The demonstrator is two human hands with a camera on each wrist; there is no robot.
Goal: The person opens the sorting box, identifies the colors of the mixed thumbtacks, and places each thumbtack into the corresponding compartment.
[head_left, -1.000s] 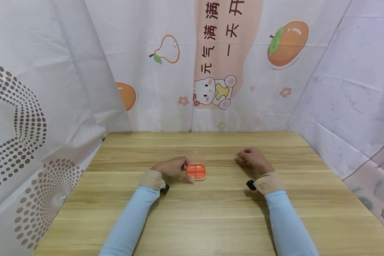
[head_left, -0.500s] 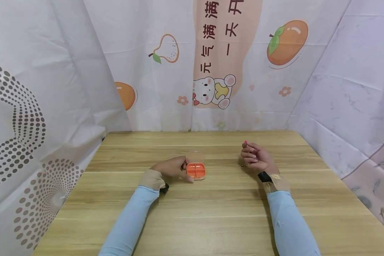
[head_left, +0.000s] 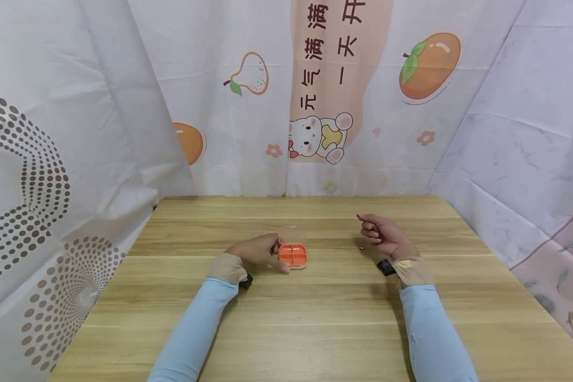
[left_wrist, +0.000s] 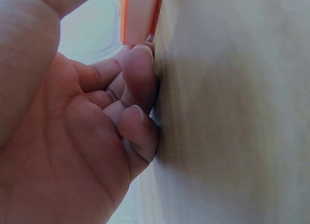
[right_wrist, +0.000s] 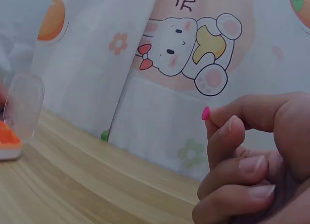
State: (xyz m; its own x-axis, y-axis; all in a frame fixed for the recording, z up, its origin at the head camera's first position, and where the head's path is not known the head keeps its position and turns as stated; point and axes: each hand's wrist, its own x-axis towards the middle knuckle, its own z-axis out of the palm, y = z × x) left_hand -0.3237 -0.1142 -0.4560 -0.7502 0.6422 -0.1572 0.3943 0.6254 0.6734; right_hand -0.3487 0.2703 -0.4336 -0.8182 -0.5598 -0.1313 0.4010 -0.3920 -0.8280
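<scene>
A small orange pill box (head_left: 300,267), split by a cross-shaped divider into several compartments, sits on the table with its clear lid (right_wrist: 23,107) standing open behind it. My left hand (head_left: 258,249) holds the box at its left side, thumb along the near corner and fingers by the back. Curled fingertips (left_wrist: 140,73) lie low against the table below the box's edge in the left wrist view. To the right, my right hand (head_left: 384,236) is raised above the table. Between thumb and index finger it pinches a small pink pill-like piece (right_wrist: 206,113); the other fingers are curled in.
One tiny dark bit (head_left: 361,248) lies on the wooden table (head_left: 305,329) below the right hand. A printed curtain (head_left: 248,122) hangs along the table's back edge, and more hanging cloth (head_left: 511,138) closes off the sides.
The right hand has risen off the table with the pink piece, turned palm-inward, and shifted slightly left in the last half second. The left hand and box have stayed in place.
</scene>
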